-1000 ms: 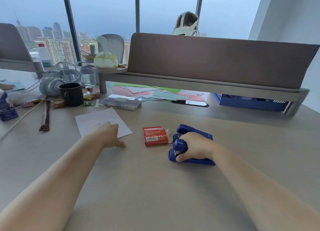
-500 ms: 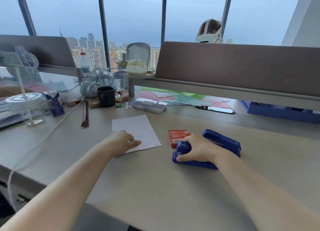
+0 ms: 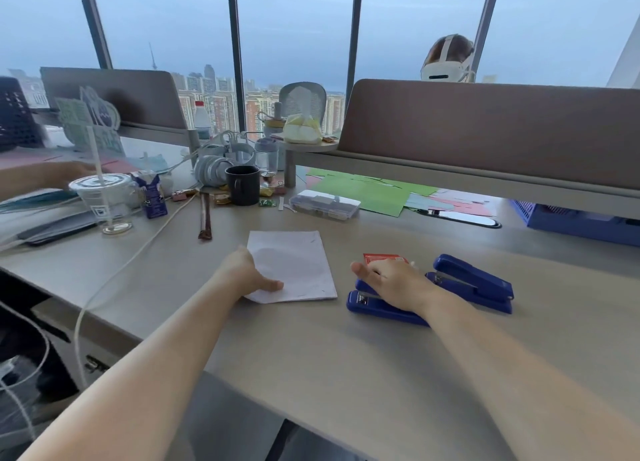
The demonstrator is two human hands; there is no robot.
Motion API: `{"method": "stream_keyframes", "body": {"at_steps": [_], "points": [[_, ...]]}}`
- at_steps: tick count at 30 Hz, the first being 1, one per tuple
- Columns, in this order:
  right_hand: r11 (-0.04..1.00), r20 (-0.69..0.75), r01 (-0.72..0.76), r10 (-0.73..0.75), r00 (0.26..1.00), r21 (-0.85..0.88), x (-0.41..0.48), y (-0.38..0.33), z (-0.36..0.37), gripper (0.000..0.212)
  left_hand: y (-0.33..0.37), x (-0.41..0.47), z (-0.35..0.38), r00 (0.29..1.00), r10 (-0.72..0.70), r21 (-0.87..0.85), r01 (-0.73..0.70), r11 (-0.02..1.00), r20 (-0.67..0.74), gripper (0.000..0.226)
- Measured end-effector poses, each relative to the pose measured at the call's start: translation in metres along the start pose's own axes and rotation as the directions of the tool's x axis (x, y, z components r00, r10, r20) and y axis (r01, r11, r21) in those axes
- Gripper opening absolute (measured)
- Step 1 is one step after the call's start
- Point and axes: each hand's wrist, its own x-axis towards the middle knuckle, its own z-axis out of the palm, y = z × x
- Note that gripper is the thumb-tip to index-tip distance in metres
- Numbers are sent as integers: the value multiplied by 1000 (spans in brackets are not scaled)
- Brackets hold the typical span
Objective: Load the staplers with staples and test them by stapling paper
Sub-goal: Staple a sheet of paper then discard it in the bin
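Note:
Two blue staplers lie on the desk at the right: a near stapler (image 3: 375, 308) and a far stapler (image 3: 474, 282) just behind it. My right hand (image 3: 393, 282) lies flat over the near stapler's top, thumb stretched out to the left and fingers reaching towards a red staple box (image 3: 382, 258). A white sheet of paper (image 3: 294, 266) lies to the left of the staplers. My left hand (image 3: 247, 275) holds its near left corner, thumb on top of the sheet.
Behind the paper are a clear plastic box (image 3: 325, 204), a black mug (image 3: 242, 185), a plastic cup with a straw (image 3: 104, 201) and a white cable (image 3: 138, 252). Coloured sheets (image 3: 367, 194) and a blue basket (image 3: 571, 221) sit under the partition (image 3: 485, 131). Another person's hand (image 3: 65, 176) is far left.
My left hand slid from the sheet's middle edge to its near left corner. My right hand's grip on the near stapler loosened, with the thumb now spread out. The view swung left.

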Motion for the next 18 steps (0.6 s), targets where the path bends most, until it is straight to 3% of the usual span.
{"method": "stream_keyframes", "body": {"at_steps": [3,6,8,11,15,18], "points": [[999,-32,-21,22,999,32,2,0,3,59,-8,-5,3,995,92,-313,-101,944,-43,78],[993,-65,-60,67,996,102,6,0,4,59,-15,-13,4,962,269,-624,-243,743,-55,69],[982,-97,-61,79,992,178,9,0,3,54,-16,-15,3,940,339,-740,-255,623,-38,55],[966,-134,-51,87,987,254,15,2,3,58,-14,-15,6,935,354,-814,-191,549,19,39],[955,-180,-30,86,980,294,15,0,2,60,-14,-12,14,931,364,-830,-177,529,34,39],[950,-195,-10,74,978,312,15,-2,-1,54,-16,-9,18,923,382,-791,-201,578,44,43]]}}
